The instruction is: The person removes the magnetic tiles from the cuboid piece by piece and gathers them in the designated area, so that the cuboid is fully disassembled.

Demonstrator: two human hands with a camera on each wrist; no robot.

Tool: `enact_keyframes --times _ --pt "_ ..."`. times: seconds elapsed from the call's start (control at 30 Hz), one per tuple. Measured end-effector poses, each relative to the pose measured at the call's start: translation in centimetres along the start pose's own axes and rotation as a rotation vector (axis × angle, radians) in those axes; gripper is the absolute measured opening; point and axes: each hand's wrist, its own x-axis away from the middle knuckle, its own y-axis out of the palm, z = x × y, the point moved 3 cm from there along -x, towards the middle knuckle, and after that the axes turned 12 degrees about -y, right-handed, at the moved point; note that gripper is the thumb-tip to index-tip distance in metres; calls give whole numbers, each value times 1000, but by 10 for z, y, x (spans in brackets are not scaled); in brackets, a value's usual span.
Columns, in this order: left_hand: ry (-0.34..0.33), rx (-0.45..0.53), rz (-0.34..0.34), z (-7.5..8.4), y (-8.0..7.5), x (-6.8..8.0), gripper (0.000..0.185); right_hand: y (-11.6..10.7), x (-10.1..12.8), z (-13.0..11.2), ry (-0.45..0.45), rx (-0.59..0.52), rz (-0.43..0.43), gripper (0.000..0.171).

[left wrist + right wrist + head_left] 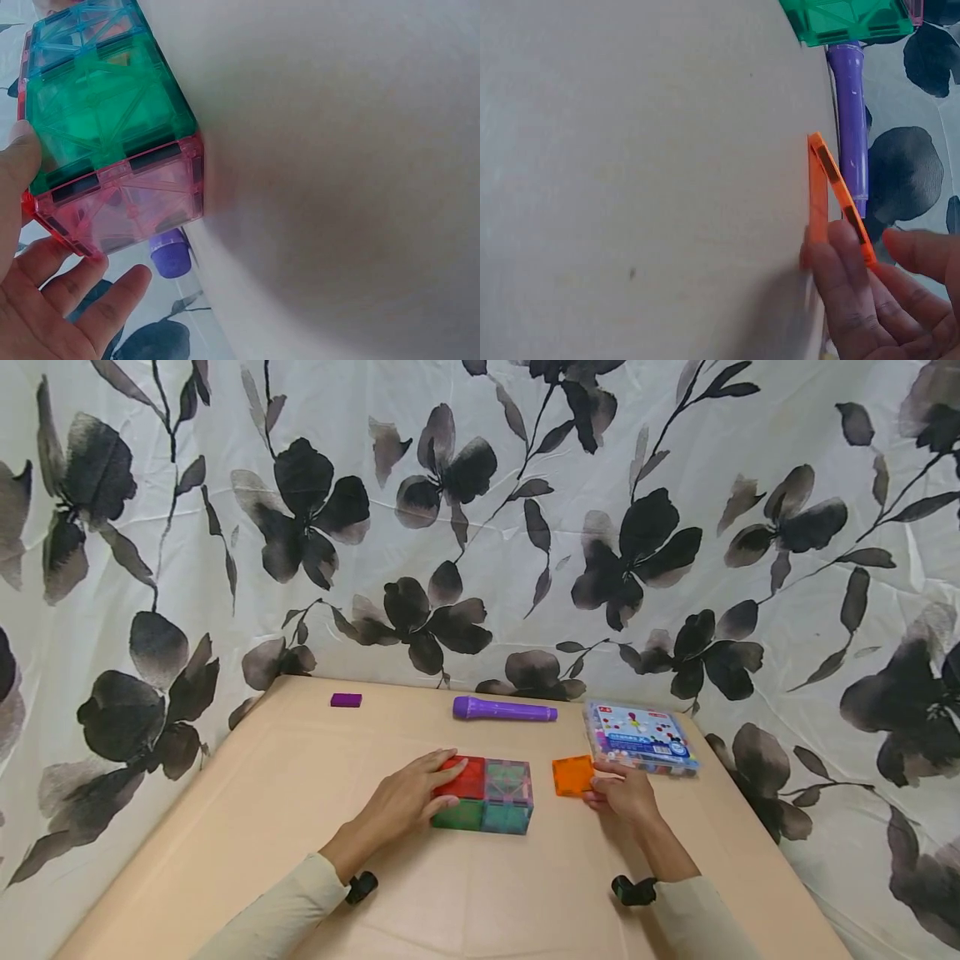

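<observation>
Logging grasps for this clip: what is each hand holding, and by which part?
The right hand pinches the orange tile at its near right edge, tilting it up. The left hand rests on the tile block's left end.

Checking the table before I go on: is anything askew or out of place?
Only the orange tile: one edge is tilted up off the table, pinched by the right hand. The tile block sits square.

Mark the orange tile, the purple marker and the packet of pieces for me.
orange tile (572, 775), head view, middle of its face.
purple marker (504, 710), head view, middle of its barrel.
packet of pieces (639, 737), head view, centre of its printed top.
</observation>
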Motion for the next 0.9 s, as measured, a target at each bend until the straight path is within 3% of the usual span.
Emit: enact_keyframes --times 0.27,0.37,0.47,0.67,0.9 --pt "-5 -13 -10 1 -1 -3 63 -2 11 -9 -137 267 9 37" --pt "-7 -17 -12 0 0 -3 62 9 21 -23 -222 297 -13 36" --pt "-5 -17 -8 -1 -1 -3 62 28 29 -38 -305 222 -97 38" --pt "-7 -9 -4 -1 -2 -3 62 64 40 -51 -336 0 -266 46" --pt "-23 -4 -20 0 -2 -3 63 86 44 -52 -302 -87 -290 49"
